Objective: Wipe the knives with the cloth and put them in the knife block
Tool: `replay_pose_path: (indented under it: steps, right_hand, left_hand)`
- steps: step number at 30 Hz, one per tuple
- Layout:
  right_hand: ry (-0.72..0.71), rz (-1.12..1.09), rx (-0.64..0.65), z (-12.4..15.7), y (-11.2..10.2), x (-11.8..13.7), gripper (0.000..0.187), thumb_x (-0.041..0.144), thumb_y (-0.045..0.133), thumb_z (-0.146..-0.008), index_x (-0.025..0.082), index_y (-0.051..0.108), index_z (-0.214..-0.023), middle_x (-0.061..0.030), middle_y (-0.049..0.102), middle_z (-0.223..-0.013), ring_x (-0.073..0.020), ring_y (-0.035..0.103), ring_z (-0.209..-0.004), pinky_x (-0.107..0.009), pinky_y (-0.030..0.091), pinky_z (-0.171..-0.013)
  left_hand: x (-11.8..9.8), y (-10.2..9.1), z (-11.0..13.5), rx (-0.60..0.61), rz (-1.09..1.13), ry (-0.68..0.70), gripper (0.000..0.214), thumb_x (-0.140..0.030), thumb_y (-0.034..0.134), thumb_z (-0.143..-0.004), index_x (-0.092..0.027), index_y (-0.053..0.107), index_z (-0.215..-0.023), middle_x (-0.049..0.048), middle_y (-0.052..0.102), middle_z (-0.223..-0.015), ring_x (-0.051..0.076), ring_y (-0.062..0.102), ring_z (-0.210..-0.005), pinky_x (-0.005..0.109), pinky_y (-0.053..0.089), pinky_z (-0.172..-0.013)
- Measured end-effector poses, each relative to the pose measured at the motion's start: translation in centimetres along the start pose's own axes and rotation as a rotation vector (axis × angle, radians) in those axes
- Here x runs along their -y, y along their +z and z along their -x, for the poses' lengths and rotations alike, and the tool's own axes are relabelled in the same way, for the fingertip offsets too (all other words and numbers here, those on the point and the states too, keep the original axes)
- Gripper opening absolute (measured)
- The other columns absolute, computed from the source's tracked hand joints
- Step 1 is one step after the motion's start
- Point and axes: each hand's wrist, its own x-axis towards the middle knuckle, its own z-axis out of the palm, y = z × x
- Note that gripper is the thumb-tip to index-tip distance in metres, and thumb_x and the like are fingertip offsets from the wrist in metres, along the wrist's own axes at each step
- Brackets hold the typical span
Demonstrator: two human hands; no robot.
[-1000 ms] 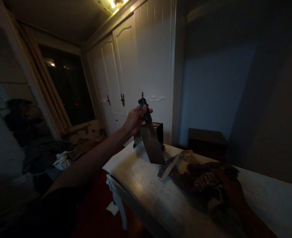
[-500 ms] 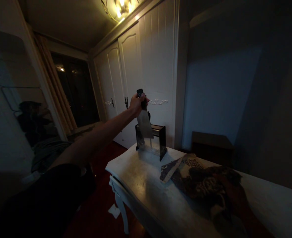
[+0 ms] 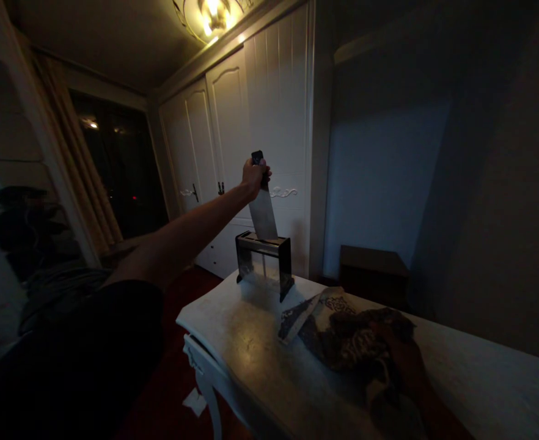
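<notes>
My left hand is closed round the black handle of a kitchen knife with a broad, cleaver-like blade. The blade points down, slightly tilted, and its lower end meets the top of a knife block with clear sides and dark end panels. How far the tip sits inside a slot, I cannot tell. Down at the right, my right hand grips a crumpled patterned cloth lying on the white table; its fingers are dim and partly lost in the folds.
The block stands near the table's far left corner. Behind it rises a white wardrobe, with a dark low cabinet to its right. A white scrap of paper lies on the red floor beside the table leg.
My left hand has raised the knife and brought its lower edge from in front of the block to the block's top. The right hand stays on the cloth. The view has shifted slightly right.
</notes>
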Motion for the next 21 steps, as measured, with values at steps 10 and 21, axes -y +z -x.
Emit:
replay_pose_path:
  steps: [10,21]
  right_hand:
    - [-0.036,-0.008,-0.006,-0.4,0.0,-0.4,0.041,0.043,0.079,-0.048,0.017,0.068,-0.078,-0.0078,0.074,-0.075,-0.0306,0.071,-0.078,-0.036,0.056,-0.064]
    - [-0.059,0.024,-0.023,-0.4,0.0,-0.3,0.040,0.040,0.079,-0.050,0.017,0.068,-0.081,-0.0085,0.075,-0.083,-0.0304,0.071,-0.085,-0.034,0.056,-0.066]
  left_hand:
    - [1.3,0.9,0.7,0.041,-0.042,-0.012,0.011,-0.013,0.049,-0.089,-0.020,0.043,-0.084,-0.0049,0.051,-0.061,0.009,0.052,-0.052,0.022,0.041,-0.054]
    - [2.2,1.5,0.7,0.089,-0.063,-0.033,0.010,-0.014,0.051,-0.090,-0.020,0.046,-0.085,-0.0037,0.052,-0.063,0.009,0.053,-0.053,0.021,0.040,-0.053]
